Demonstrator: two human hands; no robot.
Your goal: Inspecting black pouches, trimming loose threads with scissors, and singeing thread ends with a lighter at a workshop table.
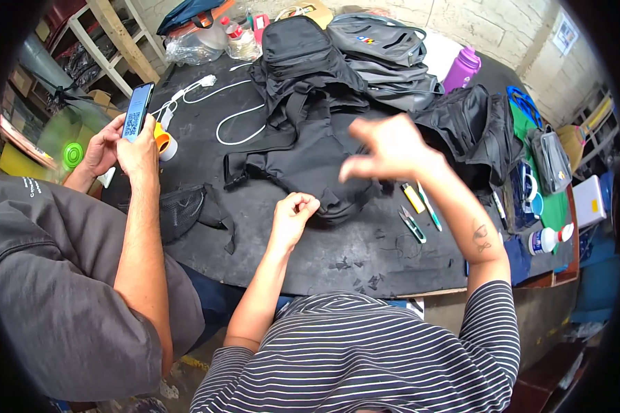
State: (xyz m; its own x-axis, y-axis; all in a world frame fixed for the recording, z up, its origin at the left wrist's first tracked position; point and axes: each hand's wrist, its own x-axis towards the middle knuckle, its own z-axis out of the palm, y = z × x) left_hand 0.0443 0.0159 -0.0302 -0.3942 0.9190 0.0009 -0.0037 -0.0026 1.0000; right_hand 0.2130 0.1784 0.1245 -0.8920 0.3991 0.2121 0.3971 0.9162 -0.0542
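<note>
A black fabric bag [310,155] with straps lies spread on the dark table in front of me. My left hand [295,215] is closed in a pinch by the bag's near edge; what sits between the fingertips is too small to make out. Raised over the bag's right side is my right hand [391,148], blurred by motion, its thumb and forefinger apart and nothing visible in it. To the right of the bag lie thread snips [412,226], a small yellow lighter-like item [413,198] and a teal pen-like tool [430,208].
At my left a person holds a phone [137,112] beside an orange-and-white roll [164,143]. Black mesh fabric [186,213] lies near them. Black and grey backpacks [379,58], a purple bottle [461,69] and a white cable [238,140] stand or lie farther back. Dark scraps [372,281] dot the near edge.
</note>
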